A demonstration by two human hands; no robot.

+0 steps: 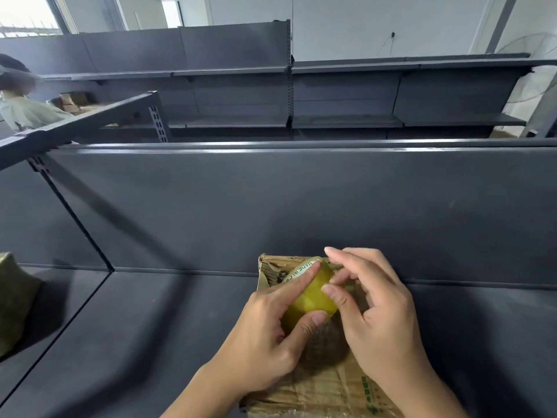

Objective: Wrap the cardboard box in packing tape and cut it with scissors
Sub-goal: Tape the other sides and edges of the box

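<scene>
The left hand (265, 333) is holding a yellow roll of tape (313, 297). Its fingers are curling round the roll. The pointing finger is lying along the top edge, by the white ring with green letters, and the thumb is pressing on the bottom edge. The other fingers are tucking in under the roll.

The right hand (382, 321) is reaching in from the other side. Its thumb and one bent finger are meeting on the roll's near edge and pinching at it. I cannot tell if a loose end of tape is between them. Its pointing finger is sticking out straight above the roll and is touching nothing. The last fingers are bending loosely.

The roll is sitting just above a cardboard box (325, 390), with a dark shadow under it. I cannot tell if the roll is touching the box. The box is brown and crinkly, with green print near the right wrist, and its far corner is looking torn. It is lying on a dark grey shelf (150, 342), with its far end close to the shelf's grey back wall (271, 206).

A brown lumpy bundle (12, 300) is sitting far off on the left of the shelf. More grey racks (346, 95) are standing behind the wall. A person (21, 110) is showing at the far left, all blurry. A white fan (536, 82) is standing at the far right
</scene>
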